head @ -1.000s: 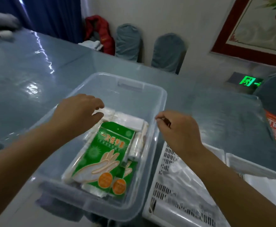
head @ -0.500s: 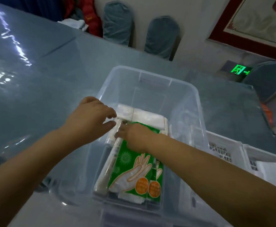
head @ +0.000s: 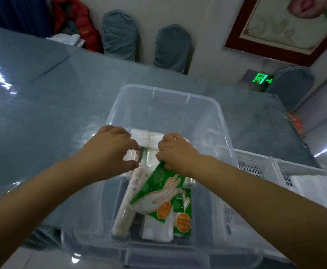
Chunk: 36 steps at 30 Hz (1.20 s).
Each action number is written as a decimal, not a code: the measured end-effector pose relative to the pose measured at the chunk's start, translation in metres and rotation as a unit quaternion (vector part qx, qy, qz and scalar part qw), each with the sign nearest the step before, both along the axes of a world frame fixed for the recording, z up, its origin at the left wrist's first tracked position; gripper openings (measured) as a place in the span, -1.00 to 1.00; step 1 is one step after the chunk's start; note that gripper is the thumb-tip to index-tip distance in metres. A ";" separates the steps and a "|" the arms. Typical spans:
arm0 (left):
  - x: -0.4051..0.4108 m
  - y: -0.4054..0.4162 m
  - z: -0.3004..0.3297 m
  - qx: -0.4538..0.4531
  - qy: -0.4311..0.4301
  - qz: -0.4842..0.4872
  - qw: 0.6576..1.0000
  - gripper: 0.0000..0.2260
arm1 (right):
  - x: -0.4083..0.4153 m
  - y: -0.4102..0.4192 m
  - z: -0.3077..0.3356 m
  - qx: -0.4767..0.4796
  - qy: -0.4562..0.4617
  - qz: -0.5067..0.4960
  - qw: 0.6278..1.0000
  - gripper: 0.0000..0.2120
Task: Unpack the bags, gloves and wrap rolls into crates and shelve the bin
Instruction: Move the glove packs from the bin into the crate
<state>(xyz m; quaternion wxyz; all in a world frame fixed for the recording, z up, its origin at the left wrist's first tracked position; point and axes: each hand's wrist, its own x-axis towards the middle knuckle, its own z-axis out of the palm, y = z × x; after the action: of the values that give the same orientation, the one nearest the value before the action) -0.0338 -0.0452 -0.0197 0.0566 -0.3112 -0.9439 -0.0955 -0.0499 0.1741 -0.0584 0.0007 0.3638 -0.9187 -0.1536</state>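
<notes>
Both of the person's hands are down inside the clear bin (head: pixel 224 133), which sits on the glossy blue-grey table (head: pixel 42 105).

The left hand (head: pixel 113 150) has a loose, part-open grip: thumb and fingers curve toward each other around the top end of a white wrap roll (head: pixel 133 193), but I cannot tell if they have actually closed on it. The roll runs from that grip back toward the person along the bin floor. It looks slick and cylindrical, so it would be better to pinch well down the barrel than at the very tip, where it could swing or slide out.

Just right of that, the right hand (head: pixel 175 152) has its grip closed on the upper corner of a green glove packet (head: pixel 158 191), which is tilted with its lower end hanging toward the person. A second green packet (head: pixel 184 216) lies beneath and right of it, and flat white bags (head: pixel 156 232) show under both. Folded white packs (head: pixel 149 137) sit just beyond both grips.

A corner pinch on thin film bends easily; lifting straight up until the packet clears the wall should keep it from dragging its neighbour along.

Right of the right hand, outside the bin wall, stands a white slotted crate (head: pixel 259 166), a short carry away. Most of the goods look yet to be unpacked.
</notes>
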 end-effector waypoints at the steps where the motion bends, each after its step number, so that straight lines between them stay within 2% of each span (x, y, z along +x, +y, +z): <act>1: 0.001 0.006 0.002 -0.024 -0.031 -0.016 0.999 -0.59 | 0.000 0.006 0.011 -0.038 0.013 -0.021 0.999 -0.81; 3: 0.001 0.021 0.007 -0.062 -0.094 -0.011 0.994 -0.51 | 0.005 0.018 0.037 -0.115 0.052 -0.073 0.989 -0.78; 5: -0.005 0.036 0.017 -0.058 -0.107 0.011 0.992 -0.59 | 0.012 0.032 0.062 -0.209 0.094 -0.129 0.965 -0.77; 8: -0.021 0.058 0.044 0.012 -0.042 0.039 0.998 -0.86 | 0.027 0.054 0.093 -0.324 0.183 -0.190 0.908 -0.78; 10: -0.029 0.074 0.065 0.073 0.032 0.029 0.996 -0.86 | 0.036 0.070 0.106 -0.344 0.260 -0.214 0.876 -0.80; 13: -0.032 0.101 0.098 0.155 0.059 -0.001 0.986 -0.79 | 0.046 0.097 0.122 -0.357 0.317 -0.240 0.845 -0.80; 16: -0.035 0.137 0.117 0.193 0.044 -0.035 0.980 -0.74 | 0.051 0.131 0.134 -0.356 0.321 -0.258 0.839 -0.79; 18: -0.036 0.166 0.120 0.220 0.112 -0.053 0.968 -0.57 | 0.055 0.156 0.134 -0.358 0.336 -0.262 0.831 -0.81; 20: -0.035 0.196 0.119 0.245 0.154 -0.028 0.957 -0.31 | 0.060 0.182 0.130 -0.375 0.357 -0.272 0.811 -0.83; 21: -0.035 0.210 0.117 0.282 0.133 -0.016 0.950 -0.23 | 0.063 0.196 0.126 -0.390 0.363 -0.278 0.799 -0.84; 23: -0.036 0.239 0.113 0.367 0.017 -0.005 0.930 -0.28 | 0.067 0.223 0.118 -0.421 0.360 -0.288 0.781 -0.84; 25: -0.034 0.271 0.108 0.378 -0.111 -0.004 0.919 -0.57 | 0.068 0.251 0.108 -0.429 0.346 -0.295 0.780 -0.84; 27: -0.032 0.306 0.101 0.354 -0.139 -0.016 0.925 -0.83 | 0.065 0.282 0.097 -0.420 0.322 -0.317 0.787 -0.83; 28: -0.032 0.324 0.097 0.355 -0.142 -0.024 0.924 -0.86 | 0.063 0.298 0.090 -0.413 0.306 -0.331 0.791 -0.82; 31: -0.037 0.375 0.081 0.352 -0.180 -0.076 0.916 -0.77 | 0.057 0.342 0.071 -0.391 0.257 -0.330 0.820 -0.74; 33: -0.044 0.409 0.069 0.361 -0.227 -0.077 0.901 -0.76 | 0.052 0.368 0.055 -0.387 0.221 -0.314 0.838 -0.82; 35: -0.056 0.437 0.052 0.383 -0.246 -0.028 0.890 -0.72 | 0.047 0.391 0.038 -0.417 0.182 -0.342 0.822 -0.91; 36: -0.063 0.448 0.041 0.390 -0.247 0.017 0.887 -0.62 | 0.044 0.401 0.029 -0.429 0.170 -0.368 0.807 -0.93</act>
<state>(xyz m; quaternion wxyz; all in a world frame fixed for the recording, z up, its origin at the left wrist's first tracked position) -0.0973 0.4028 0.0217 -0.0604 -0.2146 -0.8191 -0.5286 -0.0057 0.5753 -0.0297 0.2567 -0.0712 -0.9412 0.2079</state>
